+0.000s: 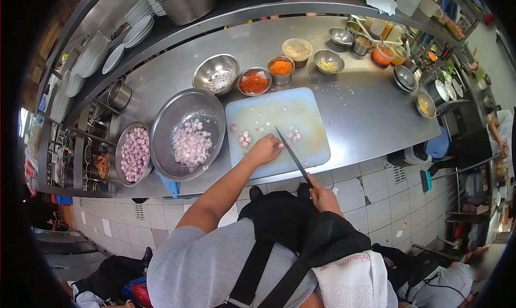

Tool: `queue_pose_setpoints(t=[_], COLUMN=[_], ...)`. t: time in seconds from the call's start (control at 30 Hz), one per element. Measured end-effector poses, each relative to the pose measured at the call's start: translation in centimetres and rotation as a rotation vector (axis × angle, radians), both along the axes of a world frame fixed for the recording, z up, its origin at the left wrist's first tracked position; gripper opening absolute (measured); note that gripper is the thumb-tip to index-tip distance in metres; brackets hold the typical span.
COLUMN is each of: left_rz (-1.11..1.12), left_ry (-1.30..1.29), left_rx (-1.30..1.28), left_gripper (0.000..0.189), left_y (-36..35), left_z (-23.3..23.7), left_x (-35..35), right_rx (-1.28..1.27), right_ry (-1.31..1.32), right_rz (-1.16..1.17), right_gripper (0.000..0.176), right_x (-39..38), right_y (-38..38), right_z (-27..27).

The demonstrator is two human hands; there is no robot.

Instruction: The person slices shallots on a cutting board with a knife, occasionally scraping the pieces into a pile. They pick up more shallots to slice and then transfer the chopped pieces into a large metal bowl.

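Note:
My right hand [324, 199] is wrapped round the handle of a kitchen knife [291, 154], whose long dark blade points up and left over the white cutting board [312, 106]. Just left of the blade, my left hand [265, 150] has its fingers curled on the board, with a pinkish shallot [280, 145] at its fingertips. A small group of peeled shallots [244, 138] lies left of that hand. Right of the blade are several shallot pieces [294, 134]. The large steel bowl [160, 128] at the left holds pale shallots [192, 147].
A smaller bowl of purple shallots [135, 153] stands further left. Behind the board are an empty-looking steel bowl [203, 71], shredded orange-red food [254, 83], an orange-filled container [281, 67] and a lidded tub [297, 49]. Other people are at the lower corners and right edge.

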State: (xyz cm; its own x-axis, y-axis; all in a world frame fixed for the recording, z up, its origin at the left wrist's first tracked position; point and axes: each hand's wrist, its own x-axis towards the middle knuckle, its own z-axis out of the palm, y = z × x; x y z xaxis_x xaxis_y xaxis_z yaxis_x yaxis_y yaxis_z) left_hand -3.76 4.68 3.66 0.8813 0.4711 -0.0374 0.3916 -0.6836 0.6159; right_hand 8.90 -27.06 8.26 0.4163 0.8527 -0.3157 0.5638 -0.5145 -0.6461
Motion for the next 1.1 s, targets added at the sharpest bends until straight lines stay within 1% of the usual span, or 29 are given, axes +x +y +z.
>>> queue_pose_setpoints(t=[0.07, 0.1, 0.17, 0.2, 0.27, 0.37, 0.43, 0.57, 0.63, 0.7, 0.77, 0.83, 0.9, 0.97, 1.1], left_rz=[0.003, 0.002, 0.022, 0.022, -0.198, -0.215, -0.213, -0.207, -0.192, -0.189, -0.17, -0.16, -0.142, -0.129, -0.12], left_ry=[-0.034, -0.033, -0.205, -0.207, -0.247, -0.28, -0.279, -0.286, -0.3, -0.302, -0.345, -0.337, -0.32, -0.386, -0.382], left_rx=[0.131, 0.129, 0.055, 0.051, 0.105, 0.12, 0.116, 0.12, 0.117, 0.117, 0.107, 0.1, 0.095, 0.143, 0.115], left_gripper=[0.02, 0.02, 0.014, 0.014, 0.014, 0.014, 0.013, 0.014, 0.014, 0.014, 0.014, 0.014, 0.014, 0.014, 0.012], left_y=[-0.2, -0.3, -0.6, -0.3, 0.4, 0.7, 0.9, 0.8, 0.6, 0.5, 0.4, 0.0, -0.1, 0.0, -0.2], left_z=[-0.1, 0.5, 1.7, 1.0, -0.2, -1.0, -0.9, -1.0, -0.9, -0.9, -1.1, -1.0, -1.1, -1.6, -1.5], left_x=[-0.2, -0.4, -0.5, -0.5, -0.6, -0.5, -0.6, -0.5, -0.4, -0.8, -0.7, -0.8, -1.1, -0.8, -1.1], right_rx=[-0.014, -0.028, -0.047, -0.063, -0.065, -0.054, -0.043, -0.04, -0.033, -0.044, -0.009, 0.02, -0.036, -0.025, -0.056], right_ry=[-0.034, -0.069, -0.108, -0.146, -0.164, -0.205, -0.23, -0.213, -0.191, -0.252, -0.201, -0.158, -0.185, -0.171, -0.194], right_rz=[0.02, 0.038, 0.058, 0.083, 0.103, 0.136, 0.157, 0.132, 0.132, 0.132, 0.122, 0.121, 0.138, 0.124, 0.136], right_gripper=[0.066, 0.066, 0.066, 0.066, 0.066, 0.067, 0.068, 0.068, 0.069, 0.069, 0.068, 0.068, 0.067, 0.067, 0.066], right_x=[0.2, 0.3, 0.6, 0.6, 0.8, 0.9, 0.7, 0.1, 0.4, -0.1, 0.3, 0.5, 0.4, 0.2, 0.2], right_y=[0.1, 0.0, 0.1, 0.3, 0.4, 0.2, 0.2, 0.6, 1.3, 1.3, 1.0, 1.3, 1.7, 1.5, 2.0], right_z=[-0.1, -0.2, -0.3, -0.1, 0.5, 2.3, 2.4, -1.1, -0.3, 0.9, -2.0, -0.8, 1.1, -1.4, 1.0])
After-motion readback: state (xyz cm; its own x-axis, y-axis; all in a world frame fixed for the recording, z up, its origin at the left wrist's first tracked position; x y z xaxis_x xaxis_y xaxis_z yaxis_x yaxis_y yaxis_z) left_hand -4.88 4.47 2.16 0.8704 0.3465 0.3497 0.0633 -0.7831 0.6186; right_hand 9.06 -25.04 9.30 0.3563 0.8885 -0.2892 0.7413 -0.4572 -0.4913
